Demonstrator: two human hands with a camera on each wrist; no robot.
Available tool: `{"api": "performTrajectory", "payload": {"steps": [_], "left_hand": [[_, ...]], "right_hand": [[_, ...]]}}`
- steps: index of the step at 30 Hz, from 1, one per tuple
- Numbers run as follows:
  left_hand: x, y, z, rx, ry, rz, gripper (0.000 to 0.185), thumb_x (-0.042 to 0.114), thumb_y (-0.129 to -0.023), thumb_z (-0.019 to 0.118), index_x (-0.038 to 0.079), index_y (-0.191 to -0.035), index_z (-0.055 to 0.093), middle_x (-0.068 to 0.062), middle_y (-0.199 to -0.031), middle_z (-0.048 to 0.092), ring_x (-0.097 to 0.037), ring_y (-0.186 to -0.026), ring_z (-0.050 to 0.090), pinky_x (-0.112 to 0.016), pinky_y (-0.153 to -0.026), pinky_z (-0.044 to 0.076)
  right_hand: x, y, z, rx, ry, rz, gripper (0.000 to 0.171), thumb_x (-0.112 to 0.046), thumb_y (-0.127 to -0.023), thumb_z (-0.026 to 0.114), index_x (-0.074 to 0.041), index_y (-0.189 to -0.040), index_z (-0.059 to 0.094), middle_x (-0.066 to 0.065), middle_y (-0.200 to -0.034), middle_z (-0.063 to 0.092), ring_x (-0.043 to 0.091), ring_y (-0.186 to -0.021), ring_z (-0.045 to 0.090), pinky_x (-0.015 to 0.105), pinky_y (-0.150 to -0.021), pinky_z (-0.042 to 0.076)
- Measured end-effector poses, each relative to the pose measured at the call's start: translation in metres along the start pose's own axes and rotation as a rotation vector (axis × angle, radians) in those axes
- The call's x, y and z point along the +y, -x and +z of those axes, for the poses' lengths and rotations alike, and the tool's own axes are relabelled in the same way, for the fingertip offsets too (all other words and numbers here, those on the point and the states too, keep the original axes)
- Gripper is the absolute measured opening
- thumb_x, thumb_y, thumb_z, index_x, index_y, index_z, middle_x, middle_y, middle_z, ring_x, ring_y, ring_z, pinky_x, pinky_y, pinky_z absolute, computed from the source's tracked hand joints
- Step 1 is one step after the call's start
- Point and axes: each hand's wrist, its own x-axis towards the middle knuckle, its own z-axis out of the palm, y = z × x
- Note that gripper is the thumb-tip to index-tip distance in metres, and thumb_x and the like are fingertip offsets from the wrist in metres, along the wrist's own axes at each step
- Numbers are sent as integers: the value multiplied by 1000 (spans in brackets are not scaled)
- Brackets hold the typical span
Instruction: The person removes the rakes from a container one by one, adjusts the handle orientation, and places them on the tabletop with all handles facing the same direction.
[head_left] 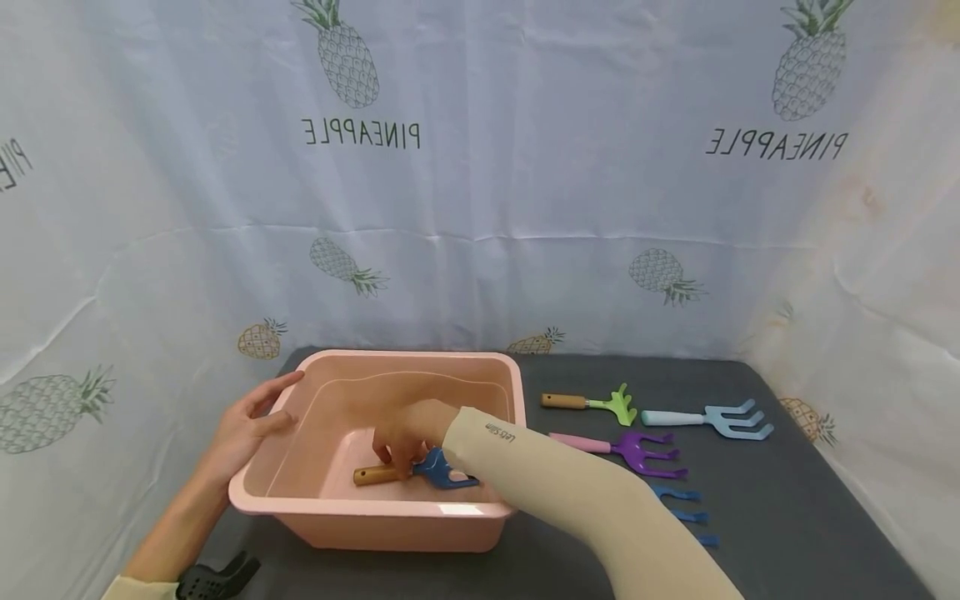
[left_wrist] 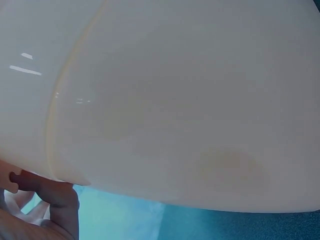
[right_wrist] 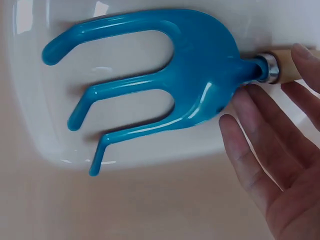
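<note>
A pink plastic basin (head_left: 390, 529) sits on the dark table. My left hand (head_left: 247, 425) grips its left rim; the wall fills much of the left wrist view, with curled fingers (left_wrist: 62, 205) at its edge. Inside, my right hand (head_left: 408, 433) pinches the wooden handle (head_left: 375, 475) of a blue hand rake (head_left: 437, 469). The right wrist view shows the rake's three tines (right_wrist: 125, 92) low over the basin floor. There, thumb and a finger (right_wrist: 300, 97) lie on either side of the handle, while the other fingers extend loosely by the neck.
Right of the basin lie a green hand rake (head_left: 618, 406) with a wooden handle, a light blue rake (head_left: 731, 419), a purple rake (head_left: 645, 454) with a pink handle, and blue tines (head_left: 686, 517) partly hidden by my forearm. A pineapple-print curtain (head_left: 480, 183) surrounds the table.
</note>
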Motion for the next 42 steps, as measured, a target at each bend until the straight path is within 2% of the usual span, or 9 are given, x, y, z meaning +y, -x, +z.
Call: {"api": "performTrajectory", "payload": {"steps": [3,8,10,15,18,26,33,38,42], "left_hand": [[0,-1,0,-5,16,10,61,13,-100,62,22,-157,46,-11,-168,33,17,-111,52,-15,-84,55],[-2,0,-1,4,39,30,59,12,-99,64,24,-155,50,15,-152,47,16,-111,54,-15,-83,55],[-2,1,-1,3,47,31,59,11,-99,64,24,-155,50,21,-147,49,15,-110,55,-15,-82,55],[-1,0,0,-9,24,9,61,13,-99,63,22,-157,47,-3,-165,39,16,-110,54,-16,-83,55],[1,-1,1,-7,4,6,61,13,-99,62,21,-158,46,-15,-168,33,17,-110,54,-16,-83,55],[1,0,-1,-2,23,6,61,12,-99,63,22,-157,47,-6,-165,38,16,-110,54,-16,-84,55],[1,1,-1,-7,28,17,61,12,-98,64,24,-156,48,2,-162,41,15,-111,55,-16,-83,55],[1,1,-1,-1,29,9,60,12,-98,64,26,-155,50,6,-159,43,15,-110,56,-17,-83,55],[1,1,-1,-2,26,2,60,12,-98,64,26,-155,49,2,-161,41,15,-110,55,-16,-83,55]], "right_hand": [[0,0,5,24,47,-17,21,-13,-85,83,-25,-97,71,-1,-85,62,17,-79,60,32,-74,58],[0,-2,12,65,108,-74,19,-15,-86,83,-23,-98,71,-3,-85,59,14,-76,55,26,-64,50],[0,-4,14,75,111,-90,18,-15,-86,83,-22,-97,70,-3,-85,59,14,-75,55,25,-63,49],[2,-5,16,101,117,-111,19,-15,-86,84,-21,-96,68,-2,-83,59,14,-71,55,24,-61,49],[3,-4,16,105,102,-114,20,-14,-85,84,-21,-95,67,-2,-82,58,14,-70,55,24,-60,48],[1,-10,16,112,147,-141,22,-8,-82,83,-19,-90,65,-3,-79,58,13,-72,54,22,-58,46],[3,-17,14,134,271,-157,24,-1,-78,76,-20,-78,62,-5,-73,54,12,-70,51,23,-54,36],[-1,-13,11,138,350,-179,23,-4,-80,77,-23,-91,69,-5,-82,59,12,-74,53,22,-56,39],[2,-21,9,154,401,-196,33,-7,-79,78,-30,-101,72,-8,-87,58,11,-75,51,23,-57,41]]}}
